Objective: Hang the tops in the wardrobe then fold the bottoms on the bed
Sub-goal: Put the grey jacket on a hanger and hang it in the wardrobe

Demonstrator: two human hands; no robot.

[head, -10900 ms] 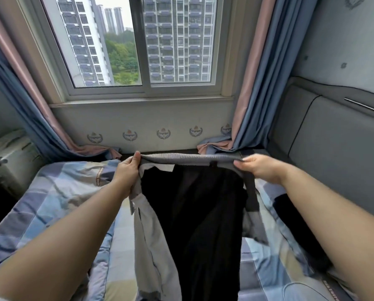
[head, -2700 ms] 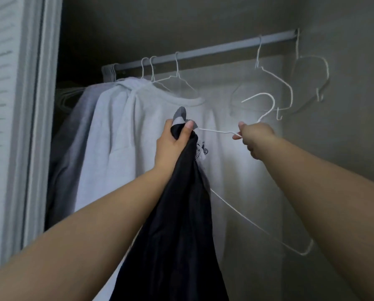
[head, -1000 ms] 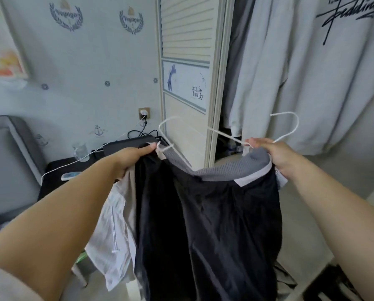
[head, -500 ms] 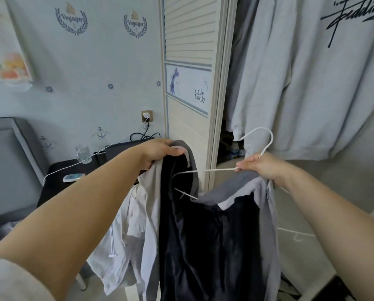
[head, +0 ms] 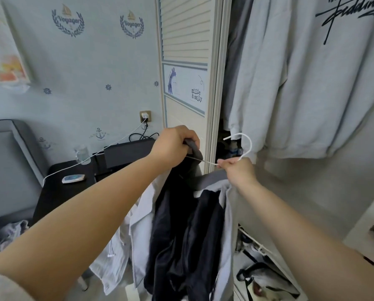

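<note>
Black fabric of the jacket [head: 186, 231] is clenched at its collar by the left hand [head: 173, 146]; the white hanger [head: 244, 146] is pinched by the right hand [head: 238, 170], the garment hanging below both grips.

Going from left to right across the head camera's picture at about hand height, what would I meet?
Grey headboard → black bedside table → left hand gripping the dark jacket → right hand pinching the white wire hanger → light grey sweatshirt hanging in the wardrobe.
</note>
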